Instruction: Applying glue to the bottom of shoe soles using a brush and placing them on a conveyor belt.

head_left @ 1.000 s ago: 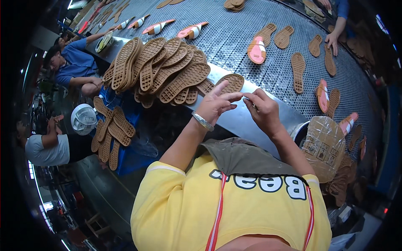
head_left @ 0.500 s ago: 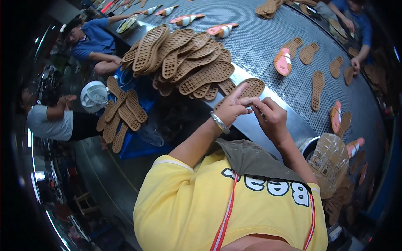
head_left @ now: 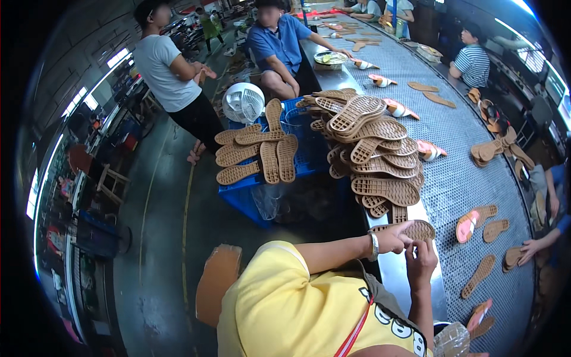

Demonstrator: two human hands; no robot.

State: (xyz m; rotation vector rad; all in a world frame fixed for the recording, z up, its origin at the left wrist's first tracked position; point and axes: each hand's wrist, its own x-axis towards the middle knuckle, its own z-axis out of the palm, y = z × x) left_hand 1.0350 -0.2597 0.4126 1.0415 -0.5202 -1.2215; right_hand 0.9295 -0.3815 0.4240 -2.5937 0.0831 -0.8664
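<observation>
My left hand (head_left: pixel 392 238), with a silver bracelet on its wrist, and my right hand (head_left: pixel 421 259) meet over the metal edge of the conveyor table. Both have bent fingers pinched close together at the tips. Whatever lies between them is too small or hidden to make out. Just beyond the fingers a brown patterned shoe sole (head_left: pixel 423 229) lies on the edge, partly covered by my left hand. Past it rises a heaped pile of brown soles (head_left: pixel 383 190), tread patterns showing.
More soles (head_left: pixel 270 162) lie on a blue crate table (head_left: pixel 241 199) beside a white fan (head_left: pixel 242 102). Pink-and-white sandal uppers (head_left: pixel 467 226) and loose soles ride the mesh belt (head_left: pixel 443 178). A seated person in blue (head_left: pixel 279 44) and a standing person (head_left: pixel 169 74) are beyond; a co-worker's hand (head_left: pixel 528 253) touches soles at right.
My view has swung up and to the left, bringing in more of the aisle and the people. My hands stay together at the table edge, fingertips still meeting.
</observation>
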